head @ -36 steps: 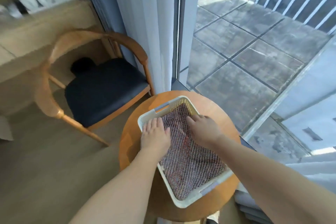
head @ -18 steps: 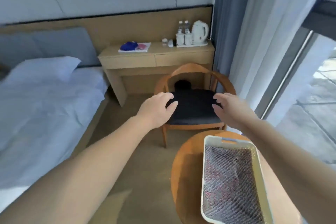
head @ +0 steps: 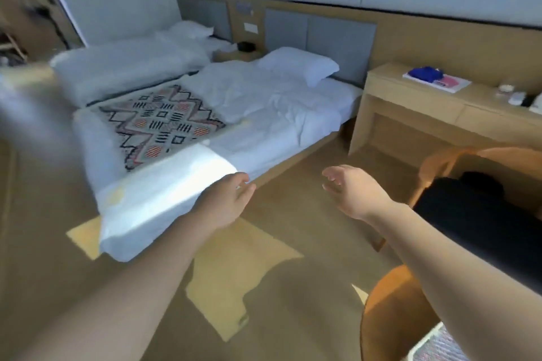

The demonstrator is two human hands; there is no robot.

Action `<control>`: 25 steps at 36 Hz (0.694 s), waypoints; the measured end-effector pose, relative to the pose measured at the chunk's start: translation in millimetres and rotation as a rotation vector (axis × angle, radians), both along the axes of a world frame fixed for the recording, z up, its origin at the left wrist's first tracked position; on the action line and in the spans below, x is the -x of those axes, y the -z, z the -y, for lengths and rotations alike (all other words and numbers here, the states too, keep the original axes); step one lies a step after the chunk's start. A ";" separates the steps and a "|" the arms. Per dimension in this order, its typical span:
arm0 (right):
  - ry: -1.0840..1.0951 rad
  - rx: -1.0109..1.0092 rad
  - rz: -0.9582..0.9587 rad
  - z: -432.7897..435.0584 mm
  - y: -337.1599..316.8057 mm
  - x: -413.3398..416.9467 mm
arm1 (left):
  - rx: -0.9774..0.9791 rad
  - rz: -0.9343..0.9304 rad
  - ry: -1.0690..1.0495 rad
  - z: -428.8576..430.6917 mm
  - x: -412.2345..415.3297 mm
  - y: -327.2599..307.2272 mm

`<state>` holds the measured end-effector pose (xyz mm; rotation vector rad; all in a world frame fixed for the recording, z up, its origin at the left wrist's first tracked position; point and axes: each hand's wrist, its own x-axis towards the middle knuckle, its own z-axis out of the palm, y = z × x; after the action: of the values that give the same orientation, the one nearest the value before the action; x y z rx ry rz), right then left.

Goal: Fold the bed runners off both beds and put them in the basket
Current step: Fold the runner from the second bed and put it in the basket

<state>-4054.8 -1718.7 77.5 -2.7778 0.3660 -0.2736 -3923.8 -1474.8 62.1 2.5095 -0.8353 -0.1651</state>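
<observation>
A patterned bed runner (head: 159,121) with zigzag and striped motifs lies flat across the foot half of the near bed (head: 264,114). The far bed (head: 126,64) behind it shows only white bedding. My left hand (head: 225,202) and my right hand (head: 352,193) hang in the air over the floor, fingers relaxed, holding nothing, well short of the near bed. At the bottom right corner a sliver of the white basket (head: 425,341) shows, with a folded woven runner (head: 445,349) inside it.
The basket sits on a round wooden table (head: 387,316) at the lower right. A wooden chair with a dark seat (head: 469,214) stands to the right, before a long wooden desk (head: 440,105). A nightstand (head: 234,54) sits between the beds. Wooden floor lies ahead.
My hands left the folded runner in the basket and lifted into the air. My view swung left from the basket and window, past the chair, to the two beds.
</observation>
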 end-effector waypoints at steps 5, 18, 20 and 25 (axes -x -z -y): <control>-0.148 -0.017 -0.086 -79.1 0.2 -57.6 | 0.017 -0.040 -0.190 -102.8 -24.2 10.8; -0.405 -0.081 -0.047 -337.7 16.9 -223.3 | 0.087 -0.113 -0.445 -348.8 -128.6 24.2; -0.433 -0.086 -0.056 -375.8 22.9 -243.0 | 0.106 -0.081 -0.438 -386.7 -146.1 22.4; -0.442 -0.079 -0.110 -441.0 31.3 -283.9 | 0.056 -0.031 -0.423 -449.9 -187.3 9.8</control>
<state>-3770.9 -1277.8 46.2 -2.7098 -0.2100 0.0008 -3736.5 -1024.8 52.2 2.5566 -0.2786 -0.0368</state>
